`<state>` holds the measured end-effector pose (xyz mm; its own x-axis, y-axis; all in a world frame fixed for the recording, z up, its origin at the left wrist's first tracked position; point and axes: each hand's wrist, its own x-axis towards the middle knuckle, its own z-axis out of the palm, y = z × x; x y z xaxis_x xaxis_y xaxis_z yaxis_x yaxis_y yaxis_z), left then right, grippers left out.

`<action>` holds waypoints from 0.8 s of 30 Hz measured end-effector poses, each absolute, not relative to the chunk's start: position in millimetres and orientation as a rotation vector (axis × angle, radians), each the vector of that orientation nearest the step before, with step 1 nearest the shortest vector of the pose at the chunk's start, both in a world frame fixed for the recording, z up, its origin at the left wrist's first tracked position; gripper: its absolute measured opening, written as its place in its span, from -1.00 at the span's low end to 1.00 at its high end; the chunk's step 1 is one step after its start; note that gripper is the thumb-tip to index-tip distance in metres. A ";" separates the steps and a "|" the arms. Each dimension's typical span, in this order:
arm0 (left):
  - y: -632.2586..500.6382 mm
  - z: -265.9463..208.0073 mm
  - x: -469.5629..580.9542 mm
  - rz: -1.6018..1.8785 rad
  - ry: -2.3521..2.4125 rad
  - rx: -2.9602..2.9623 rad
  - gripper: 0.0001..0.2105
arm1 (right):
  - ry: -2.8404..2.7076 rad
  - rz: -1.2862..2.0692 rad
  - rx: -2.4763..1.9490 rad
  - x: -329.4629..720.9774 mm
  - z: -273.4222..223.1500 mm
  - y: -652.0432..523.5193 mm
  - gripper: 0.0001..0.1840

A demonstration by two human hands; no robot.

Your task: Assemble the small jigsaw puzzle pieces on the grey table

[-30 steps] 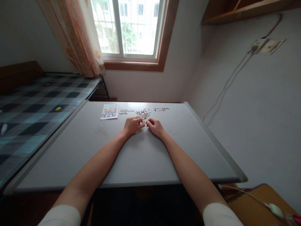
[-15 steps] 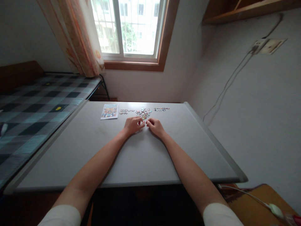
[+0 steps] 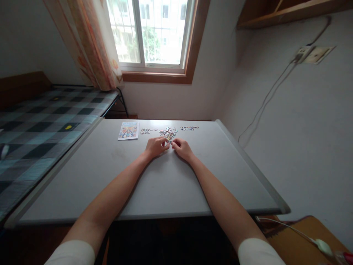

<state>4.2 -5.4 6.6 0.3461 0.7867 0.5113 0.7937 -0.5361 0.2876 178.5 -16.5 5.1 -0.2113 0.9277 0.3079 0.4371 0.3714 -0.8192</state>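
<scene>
My left hand (image 3: pixel 156 146) rests on the table with thumb and fingers curled into a pinch. Facing it, my right hand (image 3: pixel 182 148) is closed the same way, its fingertips close to those of the left. A small jigsaw piece (image 3: pixel 170 141) shows between the two sets of fingertips; whether it is one piece or two joined is too small to tell. Just beyond my hands lies a heap of loose jigsaw pieces (image 3: pixel 168 131). Joined rows of pieces (image 3: pixel 149 130) are left of the heap, and another joined strip (image 3: pixel 189 128) is to its right.
A printed picture sheet (image 3: pixel 128 131) lies at the far left of the white table (image 3: pixel 171 184). A bed with a checked cover (image 3: pixel 55 121) stands along the left side. The wall on the right carries a socket (image 3: pixel 303 53) with a hanging cable. Ahead is a window (image 3: pixel 162 33).
My fingertips have come slightly closer together, and a small coloured piece now shows between them. The heap, strips and picture sheet have not moved.
</scene>
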 end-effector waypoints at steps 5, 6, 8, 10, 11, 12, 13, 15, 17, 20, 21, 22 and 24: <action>-5.4 6.5 4.6 -0.965 -1.515 -2.565 -0.84 | -1.820 0.756 -1.196 178.1 7.0 -17.8 -0.76; -5.7 6.9 4.8 -0.966 -1.515 -2.564 -0.85 | -1.823 0.752 -1.198 178.2 6.9 -17.8 -0.76; -6.5 8.0 5.1 -0.965 -1.520 -2.559 -0.85 | -1.830 0.742 -1.199 178.3 6.3 -17.5 -0.76; -7.2 9.1 5.4 -0.960 -1.527 -2.551 -0.85 | -1.836 0.737 -1.196 178.3 5.6 -17.0 -0.76; -7.5 9.4 5.5 -0.956 -1.529 -2.547 -0.85 | -1.837 0.737 -1.194 178.2 5.2 -16.8 -0.76; -7.7 9.7 5.6 -0.951 -1.528 -2.546 -0.84 | -1.838 0.738 -1.191 178.1 4.9 -16.6 -0.76; -7.8 9.8 5.6 -0.948 -1.527 -2.546 -0.84 | -1.838 0.739 -1.189 178.0 4.5 -16.4 -0.77; -7.8 9.8 5.7 -0.949 -1.523 -2.549 -0.85 | -1.838 0.739 -1.187 177.9 4.0 -16.2 -0.76; -7.8 9.5 5.7 -0.961 -1.523 -2.550 -0.85 | -1.837 0.738 -1.188 177.9 3.6 -16.0 -0.76; -7.7 9.3 5.7 -0.973 -1.528 -2.545 -0.84 | -1.829 0.737 -1.193 178.3 2.9 -15.5 -0.76; -7.7 9.3 5.6 -0.975 -1.527 -2.544 -0.84 | -1.825 0.739 -1.194 178.4 2.6 -15.4 -0.76; -7.6 9.3 5.5 -0.976 -1.524 -2.544 -0.84 | -1.821 0.740 -1.194 178.5 2.3 -15.2 -0.76; -7.1 9.2 5.1 -0.980 -1.518 -2.545 -0.84 | -1.816 0.741 -1.193 178.7 1.5 -14.8 -0.77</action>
